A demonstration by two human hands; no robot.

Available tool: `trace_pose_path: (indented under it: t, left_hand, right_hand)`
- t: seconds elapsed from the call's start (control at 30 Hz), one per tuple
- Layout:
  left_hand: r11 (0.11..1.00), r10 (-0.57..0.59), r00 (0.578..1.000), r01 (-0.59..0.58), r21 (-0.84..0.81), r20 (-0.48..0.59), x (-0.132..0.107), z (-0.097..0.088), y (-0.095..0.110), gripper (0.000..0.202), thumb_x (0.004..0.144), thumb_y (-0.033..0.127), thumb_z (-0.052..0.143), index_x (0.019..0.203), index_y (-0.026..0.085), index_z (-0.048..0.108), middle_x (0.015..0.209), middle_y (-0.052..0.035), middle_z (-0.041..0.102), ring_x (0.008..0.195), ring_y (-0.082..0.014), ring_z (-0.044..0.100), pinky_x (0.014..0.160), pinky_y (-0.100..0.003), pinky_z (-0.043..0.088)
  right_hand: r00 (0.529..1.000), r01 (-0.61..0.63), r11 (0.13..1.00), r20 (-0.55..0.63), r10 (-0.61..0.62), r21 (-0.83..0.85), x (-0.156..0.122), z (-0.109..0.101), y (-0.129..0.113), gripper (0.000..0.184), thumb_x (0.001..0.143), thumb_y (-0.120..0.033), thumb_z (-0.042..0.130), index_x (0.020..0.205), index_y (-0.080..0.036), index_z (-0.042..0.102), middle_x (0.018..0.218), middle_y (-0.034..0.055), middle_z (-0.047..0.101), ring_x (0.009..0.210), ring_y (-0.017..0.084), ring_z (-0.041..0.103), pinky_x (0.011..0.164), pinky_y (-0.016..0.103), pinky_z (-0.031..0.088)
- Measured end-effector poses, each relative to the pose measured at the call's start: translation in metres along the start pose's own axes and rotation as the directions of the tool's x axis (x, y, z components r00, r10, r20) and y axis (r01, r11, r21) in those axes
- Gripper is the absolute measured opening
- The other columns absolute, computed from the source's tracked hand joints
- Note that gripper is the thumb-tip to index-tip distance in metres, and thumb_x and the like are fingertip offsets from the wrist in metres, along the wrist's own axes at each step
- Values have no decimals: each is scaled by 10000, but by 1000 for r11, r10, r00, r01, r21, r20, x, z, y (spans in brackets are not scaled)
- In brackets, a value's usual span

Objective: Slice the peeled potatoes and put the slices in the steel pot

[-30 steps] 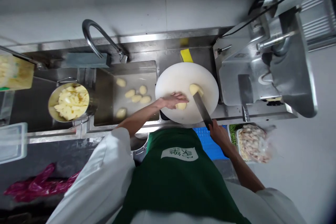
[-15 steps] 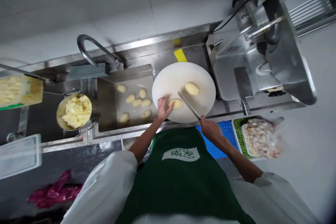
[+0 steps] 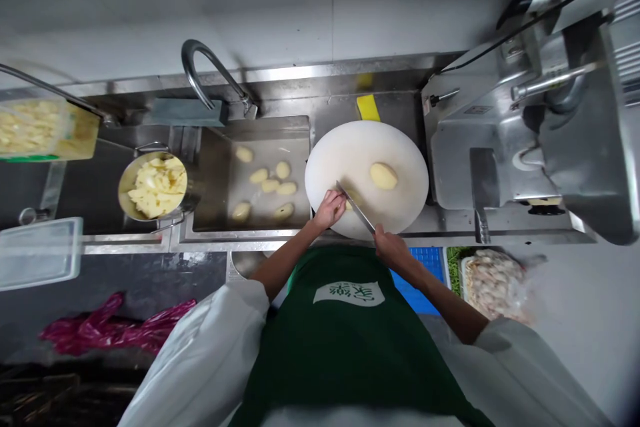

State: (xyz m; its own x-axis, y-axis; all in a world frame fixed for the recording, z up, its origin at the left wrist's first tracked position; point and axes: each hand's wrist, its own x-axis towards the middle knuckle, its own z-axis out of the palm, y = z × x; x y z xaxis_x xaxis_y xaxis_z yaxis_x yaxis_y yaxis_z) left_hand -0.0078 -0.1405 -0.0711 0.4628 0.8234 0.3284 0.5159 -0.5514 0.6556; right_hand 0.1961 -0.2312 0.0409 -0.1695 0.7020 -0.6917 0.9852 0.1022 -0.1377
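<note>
On a round white cutting board [image 3: 350, 147] my left hand [image 3: 330, 209] is closed on a peeled potato [image 3: 354, 200], its fingers curled over the potato's left end. My right hand [image 3: 391, 248] grips the handle of a kitchen knife [image 3: 361, 215]. The blade lies across the potato, close to my left fingertips; whether it has gone into the flesh, I cannot tell. Another peeled potato [image 3: 383, 176] rests on the board, up and right of the knife, touched by neither hand.
Several peeled potatoes lie in the sink [image 3: 215, 187] left of the board. A pot [image 3: 125, 197] of cut potato stands farther left. A cleaver [image 3: 484, 180] rests on the metal machine [image 3: 453, 153] at right. A yellow cloth [image 3: 368, 107] lies behind the board.
The knife has come left from beside the potato to across it. My left fingers have curled in. The whole view has turned slightly.
</note>
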Motion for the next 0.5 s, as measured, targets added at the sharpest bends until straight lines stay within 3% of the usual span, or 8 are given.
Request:
trace_pose_path:
  t: [0.13, 0.2, 0.27, 0.33, 0.37, 0.4, 0.47, 0.5]
  left_hand:
    - [998, 54, 996, -56, -21, -66, 1, -10, 6, 142, 945, 234, 439, 931, 175, 568, 963, -75, 573, 926, -179, 509, 826, -354, 466]
    - [1000, 14, 976, -19, -24, -218, 10, -30, 8, 107, 936, 235, 467, 910, 181, 555, 922, -56, 569, 907, -170, 515, 817, -340, 463]
    - [994, -106, 889, 105, -26, -445, 32, -58, 8, 89, 936, 239, 470, 921, 185, 538, 917, -46, 557, 919, -165, 516, 847, -340, 449]
    - [974, -208, 803, 225, -39, -559, 69, -81, 7, 115, 953, 248, 431, 951, 184, 527, 942, -48, 546, 942, -161, 510, 881, -342, 432]
    - [972, -218, 829, 234, -34, -514, 90, -86, 7, 133, 958, 248, 416, 964, 179, 530, 954, -50, 548, 946, -159, 508, 887, -341, 430]
    - [979, -194, 895, 205, -16, -402, 113, -85, 9, 148, 958, 245, 411, 974, 170, 538, 964, -55, 554, 948, -159, 508, 890, -342, 431]
    - [997, -75, 996, 76, 24, -42, 153, -66, 18, 163, 942, 239, 437, 981, 147, 566, 1005, -70, 573, 966, -168, 511, 914, -357, 427]
    - [999, -6, 986, 0, 34, 165, 169, -49, 24, 162, 927, 244, 472, 985, 141, 583, 1056, -80, 577, 999, -177, 508, 941, -369, 417]
  right_hand:
    - [996, 13, 1000, -86, -13, -4, -6, -12, 7, 290, 984, -309, 223, 1129, -138, 406, 853, 119, 666, 783, 230, 656, 625, 272, 342]
    - [990, -2, 1000, -140, -1, -24, -16, -16, 11, 303, 987, -317, 194, 1103, -146, 416, 794, 105, 667, 747, 233, 658, 616, 274, 338]
    - [989, 9, 999, -146, -14, -30, -26, -18, 11, 296, 986, -312, 192, 1091, -150, 416, 748, 92, 665, 714, 228, 658, 610, 270, 338]
    - [991, 73, 997, -110, -75, -28, -30, -17, 7, 261, 980, -302, 230, 1075, -155, 424, 762, 94, 673, 727, 223, 661, 618, 264, 348]
    - [991, 107, 994, -83, -109, -31, -29, -16, 4, 239, 973, -295, 261, 1072, -156, 429, 787, 101, 679, 747, 224, 664, 624, 262, 355]
    - [989, 135, 990, -55, -137, -36, -27, -16, 0, 221, 964, -287, 294, 1074, -156, 434, 814, 110, 683, 768, 227, 667, 631, 261, 365]
    - [986, 163, 986, -19, -164, -46, -20, -14, -8, 211, 948, -276, 343, 1093, -154, 438, 855, 122, 686, 804, 234, 671, 645, 263, 387]
    - [987, 162, 986, -12, -163, -49, -16, -13, -12, 215, 945, -273, 350, 1102, -155, 437, 862, 123, 686, 812, 237, 673, 651, 266, 400]
